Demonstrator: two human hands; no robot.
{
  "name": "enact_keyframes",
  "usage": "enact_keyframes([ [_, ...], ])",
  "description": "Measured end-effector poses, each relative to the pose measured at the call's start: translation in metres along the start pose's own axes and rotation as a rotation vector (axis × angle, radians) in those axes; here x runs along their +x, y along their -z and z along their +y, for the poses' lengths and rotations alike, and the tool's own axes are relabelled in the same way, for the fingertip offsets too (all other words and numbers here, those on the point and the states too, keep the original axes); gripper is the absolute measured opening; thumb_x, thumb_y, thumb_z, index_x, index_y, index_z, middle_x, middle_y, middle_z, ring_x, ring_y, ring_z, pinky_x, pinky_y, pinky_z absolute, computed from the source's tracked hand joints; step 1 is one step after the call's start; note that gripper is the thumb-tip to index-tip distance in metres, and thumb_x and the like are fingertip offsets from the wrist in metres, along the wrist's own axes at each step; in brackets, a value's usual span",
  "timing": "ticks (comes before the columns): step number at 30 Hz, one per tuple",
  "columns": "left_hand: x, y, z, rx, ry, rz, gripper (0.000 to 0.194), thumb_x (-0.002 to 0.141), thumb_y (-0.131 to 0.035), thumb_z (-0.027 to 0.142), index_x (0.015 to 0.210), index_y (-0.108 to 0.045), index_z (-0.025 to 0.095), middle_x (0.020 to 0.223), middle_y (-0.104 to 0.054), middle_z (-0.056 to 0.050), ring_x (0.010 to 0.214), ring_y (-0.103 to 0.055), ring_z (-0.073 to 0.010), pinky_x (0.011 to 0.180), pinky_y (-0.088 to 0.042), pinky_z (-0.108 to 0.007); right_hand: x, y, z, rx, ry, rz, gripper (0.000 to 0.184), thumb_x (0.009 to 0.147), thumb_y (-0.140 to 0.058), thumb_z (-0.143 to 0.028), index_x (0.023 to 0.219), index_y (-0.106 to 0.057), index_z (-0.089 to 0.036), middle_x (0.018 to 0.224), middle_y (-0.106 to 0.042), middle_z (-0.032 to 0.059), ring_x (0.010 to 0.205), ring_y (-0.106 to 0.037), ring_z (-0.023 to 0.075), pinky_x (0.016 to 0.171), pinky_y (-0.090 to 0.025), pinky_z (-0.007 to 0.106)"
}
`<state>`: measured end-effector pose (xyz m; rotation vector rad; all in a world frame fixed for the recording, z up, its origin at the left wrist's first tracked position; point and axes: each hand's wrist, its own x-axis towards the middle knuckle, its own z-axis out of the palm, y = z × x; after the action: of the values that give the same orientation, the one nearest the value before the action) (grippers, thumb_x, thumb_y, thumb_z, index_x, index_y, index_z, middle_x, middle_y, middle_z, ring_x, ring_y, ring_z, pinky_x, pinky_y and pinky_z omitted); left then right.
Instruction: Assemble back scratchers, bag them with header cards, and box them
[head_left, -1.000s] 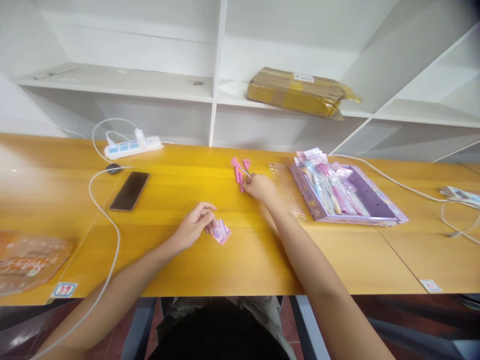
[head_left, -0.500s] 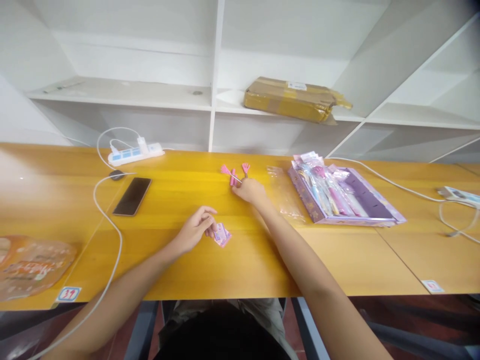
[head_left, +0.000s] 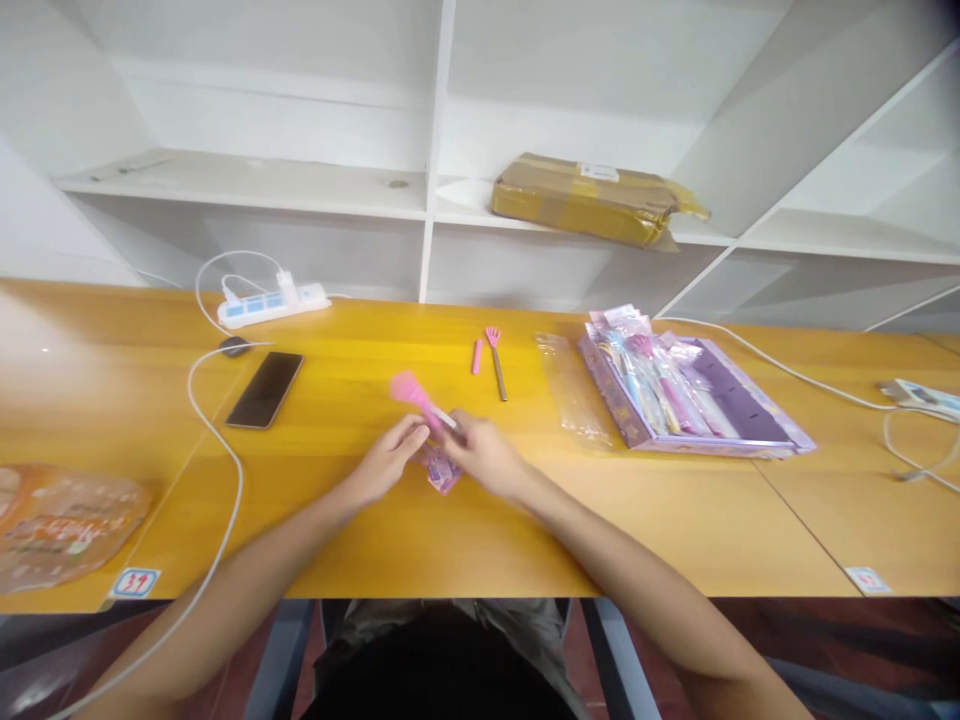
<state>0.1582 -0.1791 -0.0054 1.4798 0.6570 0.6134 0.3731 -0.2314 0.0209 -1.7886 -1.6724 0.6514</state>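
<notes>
A back scratcher with a pink hand-shaped head and a silvery rod is held above the table, its head blurred and pointing up-left. My right hand is closed on its rod end. My left hand is closed against the pink part below the head, thumb and fingers pinching it. Beneath my fingers lies a small purple-pink printed card, partly covered. Beyond the hands rest a second back scratcher with a metal rod and a short pink tube. Whether another pink tube is between my hands is hidden.
Clear plastic sleeves lie right of the hands, beside a purple box of wrapped back scratchers. On the left are a phone, a power strip, a white cable and an orange package. A taped carton sits on the shelf.
My right hand has come back toward me with one back scratcher, meeting my left hand over the card. One back scratcher and one pink tube now show on the table beyond.
</notes>
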Motion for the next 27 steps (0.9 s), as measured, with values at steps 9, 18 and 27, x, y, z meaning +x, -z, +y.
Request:
enact_keyframes([
  [9, -0.002, -0.007, 0.005, 0.081, -0.006, 0.056, 0.044, 0.102, -0.053, 0.063, 0.090, -0.055, 0.020, 0.073, -0.056, 0.002, 0.064, -0.053, -0.0138, 0.063, -0.045, -0.028, -0.044, -0.024, 0.000, 0.342, 0.382, -0.170, 0.039, 0.111, -0.044, -0.045, 0.091, -0.066, -0.020, 0.077, -0.062, 0.0012, 0.072, -0.058, 0.0150, 0.073, -0.046, 0.028],
  [18, -0.008, -0.002, 0.021, 0.447, -0.076, -0.097, 0.036, 0.112, -0.035, 0.050, 0.101, -0.055, 0.022, 0.079, -0.052, 0.003, 0.072, -0.048, -0.0144, 0.073, -0.039, -0.030, -0.013, 0.007, 0.044, 0.967, -0.006, 0.337, 0.050, 0.096, -0.063, -0.068, 0.078, -0.064, -0.021, 0.059, -0.030, -0.0073, 0.050, -0.024, 0.0098, 0.049, -0.019, 0.025],
  [27, -0.006, -0.008, 0.017, 0.604, -0.068, -0.187, 0.036, 0.112, -0.037, 0.048, 0.115, -0.063, 0.021, 0.093, -0.068, -0.003, 0.082, -0.061, -0.0182, 0.081, -0.047, -0.033, -0.023, 0.002, 0.036, 1.038, 0.017, 0.202, 0.040, 0.096, -0.067, -0.059, 0.082, -0.067, -0.021, 0.055, -0.046, -0.0054, 0.046, -0.034, 0.0095, 0.047, -0.022, 0.026],
])
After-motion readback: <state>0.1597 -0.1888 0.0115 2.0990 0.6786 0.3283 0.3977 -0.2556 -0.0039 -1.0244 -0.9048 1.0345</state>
